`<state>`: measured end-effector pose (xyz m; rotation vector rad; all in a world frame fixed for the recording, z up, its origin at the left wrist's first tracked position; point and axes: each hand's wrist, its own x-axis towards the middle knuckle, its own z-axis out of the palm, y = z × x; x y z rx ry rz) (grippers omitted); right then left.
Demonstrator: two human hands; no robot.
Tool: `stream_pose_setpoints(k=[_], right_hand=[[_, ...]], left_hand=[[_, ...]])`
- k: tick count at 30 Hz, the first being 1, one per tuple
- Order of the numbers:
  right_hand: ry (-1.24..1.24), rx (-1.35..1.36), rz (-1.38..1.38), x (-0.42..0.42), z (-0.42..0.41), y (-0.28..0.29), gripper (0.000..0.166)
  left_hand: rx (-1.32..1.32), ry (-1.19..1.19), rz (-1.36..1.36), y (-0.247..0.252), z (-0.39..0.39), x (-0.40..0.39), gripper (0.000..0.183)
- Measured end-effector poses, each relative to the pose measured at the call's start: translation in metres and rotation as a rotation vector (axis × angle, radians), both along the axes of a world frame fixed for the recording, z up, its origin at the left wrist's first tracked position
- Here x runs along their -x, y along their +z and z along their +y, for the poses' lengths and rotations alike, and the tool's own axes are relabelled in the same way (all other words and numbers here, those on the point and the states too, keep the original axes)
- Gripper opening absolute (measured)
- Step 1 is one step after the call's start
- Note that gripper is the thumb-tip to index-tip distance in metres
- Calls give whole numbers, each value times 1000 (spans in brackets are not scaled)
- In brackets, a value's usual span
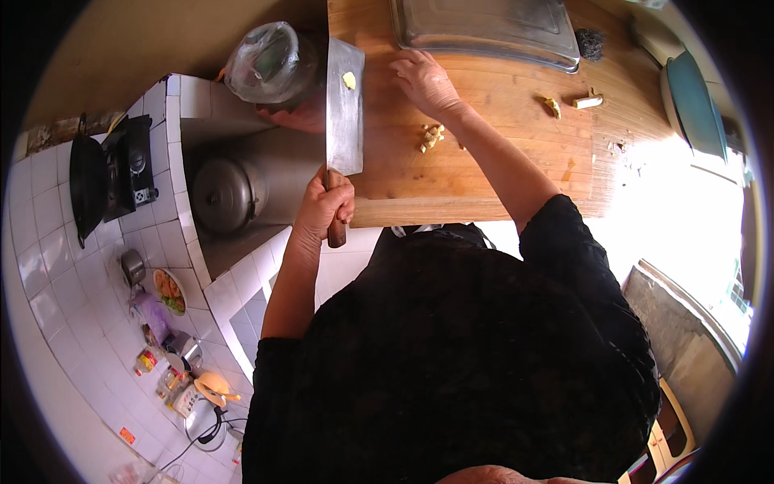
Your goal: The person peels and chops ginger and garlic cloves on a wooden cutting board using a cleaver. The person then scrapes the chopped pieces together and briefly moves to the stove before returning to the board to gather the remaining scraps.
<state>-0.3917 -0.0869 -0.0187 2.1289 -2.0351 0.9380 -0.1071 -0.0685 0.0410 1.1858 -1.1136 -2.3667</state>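
Note:
My left hand point(326, 202) grips the wooden handle of a cleaver point(344, 133), its broad blade pointing away from me along the left edge of the cutting board point(508, 151). On the blade's flat lies a small pale-yellow piece point(349, 80), perhaps ginger or garlic. My right hand point(426, 85) hovers over or rests on the board, fingers bent and a little apart, beside the near edge of a metal tray point(484, 30). Nothing shows in it, though its palm side is hidden. A small heap of chopped pale pieces point(432, 138) sits nearer me.
Ginger-like scraps point(551, 107) and a pale stub point(588, 101) lie right; a dark scouring pad point(590, 45) touches the tray's side. A blue basin point(695, 109) stands far right. Left are a plastic-lined container point(266, 63), a lidded pot point(222, 193) and a wok point(87, 187).

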Motion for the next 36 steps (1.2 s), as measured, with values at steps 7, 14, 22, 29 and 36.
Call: stream_pose_setpoints(k=[7, 14, 22, 29, 36], right_hand=[[13, 154, -313, -53, -6, 16, 25], [-198, 173, -107, 41, 29, 23, 14], [-708, 92, -179, 128, 161, 34, 12], [-879, -19, -301, 139, 247, 7, 11], [-704, -31, -337, 167, 231, 8, 15]], left_hand=[[-53, -27, 26, 7, 2, 16, 16], [48, -100, -10, 18, -4, -1, 11], [82, -223, 149, 13, 15, -6, 26], [19, -514, -15, 19, 51, 32, 58], [27, -602, -86, 15, 94, 81, 58]])
